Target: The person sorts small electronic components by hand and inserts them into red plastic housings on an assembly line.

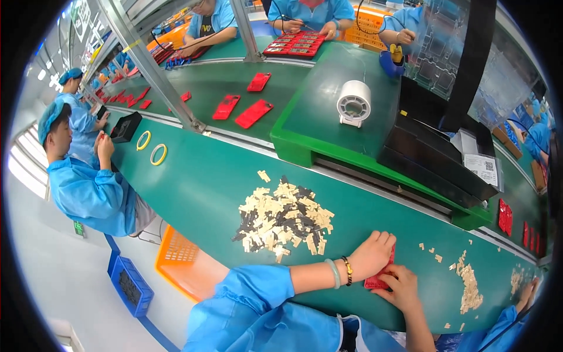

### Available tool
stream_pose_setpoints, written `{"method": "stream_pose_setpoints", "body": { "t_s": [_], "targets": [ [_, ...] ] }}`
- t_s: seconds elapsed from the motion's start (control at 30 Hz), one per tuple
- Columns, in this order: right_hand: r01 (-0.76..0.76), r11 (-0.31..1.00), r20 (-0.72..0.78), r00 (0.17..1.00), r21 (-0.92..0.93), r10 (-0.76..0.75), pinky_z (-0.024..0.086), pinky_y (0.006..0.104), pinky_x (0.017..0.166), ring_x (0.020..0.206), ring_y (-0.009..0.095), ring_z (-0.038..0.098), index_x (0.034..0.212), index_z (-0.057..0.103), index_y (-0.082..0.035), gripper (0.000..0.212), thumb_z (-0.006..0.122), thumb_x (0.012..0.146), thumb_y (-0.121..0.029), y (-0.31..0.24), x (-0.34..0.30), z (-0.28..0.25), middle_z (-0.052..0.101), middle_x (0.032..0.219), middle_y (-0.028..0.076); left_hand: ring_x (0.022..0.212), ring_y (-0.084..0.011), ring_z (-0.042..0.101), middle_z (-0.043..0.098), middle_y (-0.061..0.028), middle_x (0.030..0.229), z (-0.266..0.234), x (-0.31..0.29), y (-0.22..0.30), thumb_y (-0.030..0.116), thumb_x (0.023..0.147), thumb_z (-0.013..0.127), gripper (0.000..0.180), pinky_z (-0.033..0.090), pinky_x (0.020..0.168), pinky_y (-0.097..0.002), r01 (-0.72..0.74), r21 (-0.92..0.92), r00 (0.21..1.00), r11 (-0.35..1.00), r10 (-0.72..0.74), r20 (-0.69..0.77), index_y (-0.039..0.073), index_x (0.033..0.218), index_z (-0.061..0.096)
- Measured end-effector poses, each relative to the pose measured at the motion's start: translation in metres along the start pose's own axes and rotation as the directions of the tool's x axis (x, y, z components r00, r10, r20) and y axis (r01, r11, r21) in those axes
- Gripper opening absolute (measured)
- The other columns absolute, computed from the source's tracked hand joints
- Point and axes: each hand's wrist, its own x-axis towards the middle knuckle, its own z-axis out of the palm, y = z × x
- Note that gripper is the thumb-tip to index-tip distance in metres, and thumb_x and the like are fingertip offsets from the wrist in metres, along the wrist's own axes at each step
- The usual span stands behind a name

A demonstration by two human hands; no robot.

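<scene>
Slippage could be caused by uneven finger pressure on the red case (374, 283), grasped by left hand (370, 257) and right hand (402, 287), right of the loose-piece pile (284, 218).

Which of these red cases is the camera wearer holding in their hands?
The red case between the left hand and right hand, right of the big pile. The others, like three cases left of the white round device, lie away from these hands.

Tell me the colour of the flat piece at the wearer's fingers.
The flat piece is red, partly covered by the hands; the head view shows it.
</scene>
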Motion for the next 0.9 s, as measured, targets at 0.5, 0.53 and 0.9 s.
{"method": "stream_pose_setpoints", "body": {
  "t_s": [0.5, 0.53, 0.9],
  "targets": [
    [0.111, 0.884, -0.3, 0.915, -0.454, -0.269, 0.049, 0.0314, 0.053, 0.066, 0.021, 0.062, 0.09, 0.061, -0.008, 0.023, 0.069, 0.08, -0.026, 0.063, 0.135, 0.01, 0.063, 0.084, 0.006, 0.13, -0.0423, 0.032, 0.03, -0.0242, 0.145, -0.092, -0.185, -0.106, 0.014, 0.071, 0.072, 0.08, 0.027, 0.106, -0.0485, 0.678, -0.102, 0.698, 0.728, -0.681, -0.221, 0.002, 0.141, 0.034],
    [-0.06, 0.896, -0.279, 0.958, -0.44, -0.073, 0.049, 0.0335, 0.055, 0.068, 0.023, 0.062, 0.088, 0.061, -0.007, 0.021, 0.067, 0.08, -0.025, 0.075, 0.154, 0.016, 0.062, 0.084, 0.007, 0.135, -0.0442, 0.026, 0.024, -0.0278, 0.148, -0.09, -0.205, -0.109, 0.026, 0.074, 0.072, 0.085, 0.022, 0.109, -0.0518, 0.723, -0.115, 0.656, 0.681, -0.73, -0.194, 0.0, 0.143, 0.03],
    [0.211, 0.977, 0.385, 0.906, -0.042, -0.179, 0.022, 0.06, 0.107, 0.135, 0.045, 0.029, 0.143, 0.037, -0.012, 0.081, 0.057, 0.082, -0.061, -0.061, 0.091, 0.066, 0.029, 0.147, 0.026, 0.135, -0.0442, 0.029, 0.029, -0.0316, 0.144, -0.056, -0.21, -0.136, 0.052, 0.086, 0.055, 0.08, 0.021, 0.109, -0.0567, 0.616, 0.072, 0.788, 0.785, -0.612, -0.069, -0.002, 0.141, 0.034]
  ]
}}
